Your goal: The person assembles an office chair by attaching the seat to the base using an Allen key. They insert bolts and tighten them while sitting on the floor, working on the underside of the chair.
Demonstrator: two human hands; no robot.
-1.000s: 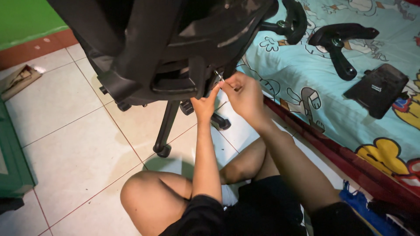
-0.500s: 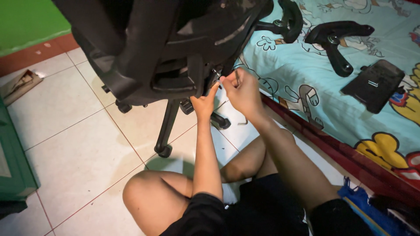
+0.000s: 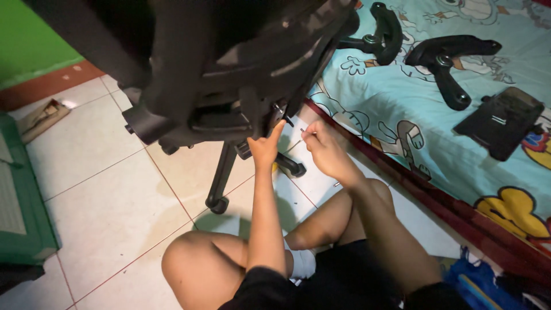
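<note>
**Under the office chair, both hands up at the seat mechanism**

So the black office chair with the mesh-and-plastic seat (image 3: 229, 74) is tipped over toward the person sitting cross-legged on the white tiled floor (image 3: 97, 195). Its black star base leg with a caster (image 3: 221, 178) reaches down to the tiles, and another caster sits just behind the hands.

The left hand (image 3: 265, 148) is raised with the index finger stretched straight up, its tip touching the dark underside bracket of the seat; the other fingers are curled in loosely, nothing gripped in it that I can see. The right hand (image 3: 324, 150) is just beside it, fingers pinched narrow around a small thin silvery metal piece (image 3: 307, 133), looks like a bolt or a little key, too small to tell which. The two hands are close but not touching.

On the right there's a bed with a light blue cartoon-print sheet (image 3: 402, 115). Lying on it: two black curved plastic armrest parts (image 3: 445, 63) and a flat black rectangular plate (image 3: 505, 120), well apart from the hands. A green mat (image 3: 23, 206) sits at the left edge.
</note>
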